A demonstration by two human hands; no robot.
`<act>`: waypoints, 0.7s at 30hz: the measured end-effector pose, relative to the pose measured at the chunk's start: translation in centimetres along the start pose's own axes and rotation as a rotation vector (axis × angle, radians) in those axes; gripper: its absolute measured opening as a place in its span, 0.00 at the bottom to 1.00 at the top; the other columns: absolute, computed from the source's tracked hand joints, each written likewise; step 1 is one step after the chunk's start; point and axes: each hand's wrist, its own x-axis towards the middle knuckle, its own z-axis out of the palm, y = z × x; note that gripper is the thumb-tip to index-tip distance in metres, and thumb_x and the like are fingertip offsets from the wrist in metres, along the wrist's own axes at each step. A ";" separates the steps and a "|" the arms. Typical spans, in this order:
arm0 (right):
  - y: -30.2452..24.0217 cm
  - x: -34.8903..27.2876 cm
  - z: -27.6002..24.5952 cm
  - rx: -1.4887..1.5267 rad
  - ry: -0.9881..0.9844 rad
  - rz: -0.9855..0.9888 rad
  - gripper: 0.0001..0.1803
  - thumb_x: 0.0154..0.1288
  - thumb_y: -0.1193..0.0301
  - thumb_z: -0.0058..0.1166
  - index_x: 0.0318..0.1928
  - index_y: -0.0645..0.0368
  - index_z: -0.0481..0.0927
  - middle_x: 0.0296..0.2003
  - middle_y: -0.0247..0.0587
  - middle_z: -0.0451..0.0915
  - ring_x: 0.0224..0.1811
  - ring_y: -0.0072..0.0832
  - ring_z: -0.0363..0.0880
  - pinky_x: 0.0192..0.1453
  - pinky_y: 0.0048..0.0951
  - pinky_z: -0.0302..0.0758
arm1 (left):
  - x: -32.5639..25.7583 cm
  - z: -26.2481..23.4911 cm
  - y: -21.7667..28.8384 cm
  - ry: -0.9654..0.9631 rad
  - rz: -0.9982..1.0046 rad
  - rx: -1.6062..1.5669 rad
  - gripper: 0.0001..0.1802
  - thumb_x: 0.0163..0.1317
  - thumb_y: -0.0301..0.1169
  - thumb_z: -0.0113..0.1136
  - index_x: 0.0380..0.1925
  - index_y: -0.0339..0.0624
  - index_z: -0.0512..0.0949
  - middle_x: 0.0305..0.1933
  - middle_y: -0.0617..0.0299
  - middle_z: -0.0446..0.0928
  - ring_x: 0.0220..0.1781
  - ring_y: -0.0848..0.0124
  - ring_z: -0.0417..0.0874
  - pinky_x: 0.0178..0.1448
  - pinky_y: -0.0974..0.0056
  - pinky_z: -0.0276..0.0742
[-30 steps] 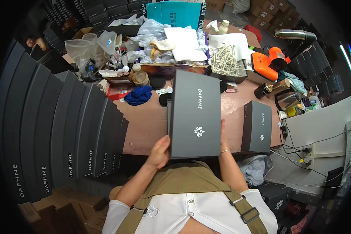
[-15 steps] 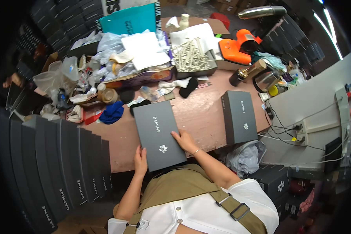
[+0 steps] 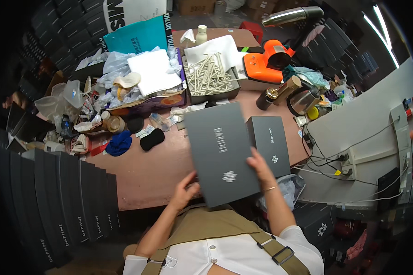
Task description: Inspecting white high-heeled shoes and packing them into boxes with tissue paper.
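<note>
A dark grey shoe box [image 3: 222, 160] with pale print on its lid is held closed and tilted over the front of the table. My right hand [image 3: 260, 168] grips its right edge, thumb on top and the other fingers mostly hidden. At the lower left edge is my left hand [image 3: 186, 190], fingers curled, fingertips against the side; any part beneath the box is hidden. Just to the right, a second dark grey shoe box [image 3: 276, 137] rests on the table, partly covered by the held one.
Several grey boxes [image 3: 64, 197] are stacked at my left. Across the pinkish table [image 3: 142, 176] are a box of pale sticks [image 3: 211, 75], an orange device [image 3: 261, 68], a metal kettle [image 3: 302, 100], a black pad [image 3: 152, 139] and blue cloth [image 3: 119, 143]. Cables [image 3: 326, 167] hang along the right wall.
The held box has moved right and nearer the second box, with both hands moving along. The black pad on the table is now uncovered. The view has shifted a little.
</note>
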 end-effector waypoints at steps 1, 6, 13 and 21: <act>-1.2 -0.9 -4.6 0.045 0.145 0.040 0.43 0.61 0.57 0.57 0.70 0.66 0.55 0.62 0.49 0.66 0.60 0.34 0.69 0.62 0.30 0.68 | 1.3 2.3 0.7 -0.228 0.113 -0.008 0.33 0.65 0.34 0.59 0.67 0.37 0.61 0.60 0.54 0.72 0.59 0.69 0.74 0.61 0.65 0.71; -3.3 0.3 -23.9 -0.104 0.281 0.208 0.27 0.65 0.52 0.53 0.54 0.60 0.76 0.45 0.40 0.80 0.46 0.31 0.80 0.47 0.32 0.78 | 1.0 6.8 3.3 -0.492 0.209 0.310 0.34 0.63 0.37 0.62 0.67 0.42 0.61 0.60 0.51 0.71 0.57 0.64 0.76 0.63 0.61 0.71; -16.1 2.3 -4.1 -1.293 0.168 -0.993 0.33 0.62 0.73 0.55 0.67 0.60 0.62 0.66 0.55 0.62 0.69 0.47 0.61 0.71 0.42 0.58 | -7.2 -3.2 -0.2 -0.088 0.327 0.717 0.29 0.63 0.39 0.60 0.61 0.38 0.68 0.56 0.46 0.73 0.55 0.56 0.78 0.55 0.57 0.75; -28.1 -22.2 47.7 -0.889 -0.557 -2.458 0.42 0.50 0.51 0.66 0.66 0.45 0.67 0.68 0.43 0.60 0.69 0.47 0.60 0.67 0.51 0.65 | -20.4 -7.7 1.7 0.419 0.495 0.735 0.28 0.61 0.36 0.60 0.60 0.36 0.68 0.55 0.46 0.73 0.53 0.52 0.77 0.57 0.57 0.73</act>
